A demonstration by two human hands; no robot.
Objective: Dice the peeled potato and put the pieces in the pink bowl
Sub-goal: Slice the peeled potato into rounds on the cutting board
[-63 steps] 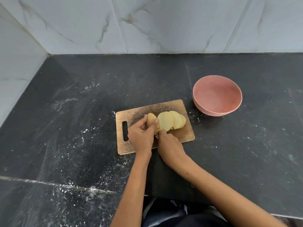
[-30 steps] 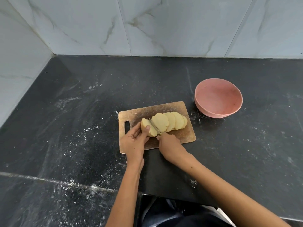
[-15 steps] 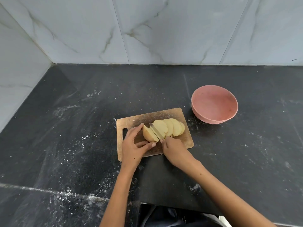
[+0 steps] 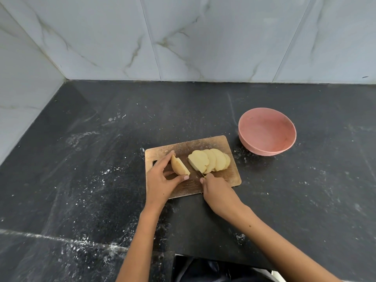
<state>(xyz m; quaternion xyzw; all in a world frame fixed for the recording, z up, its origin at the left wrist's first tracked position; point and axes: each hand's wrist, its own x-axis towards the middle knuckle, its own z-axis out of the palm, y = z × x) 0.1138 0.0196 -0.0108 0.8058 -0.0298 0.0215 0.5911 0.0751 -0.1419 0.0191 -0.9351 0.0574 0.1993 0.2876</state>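
head: left hand around potato end

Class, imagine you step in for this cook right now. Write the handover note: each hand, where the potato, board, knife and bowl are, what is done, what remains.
Left hand: pinches the uncut potato end on the cutting board.
Right hand: grips the knife, its blade down beside the slices.
Slices: four or so, overlapping, on the right half of the board, apart from the end piece.
Pink bowl: right of the board, no potato in it.
Done: most of the potato sliced.
Left: slice the end piece, cut slices into dice, move the pieces to the bowl.
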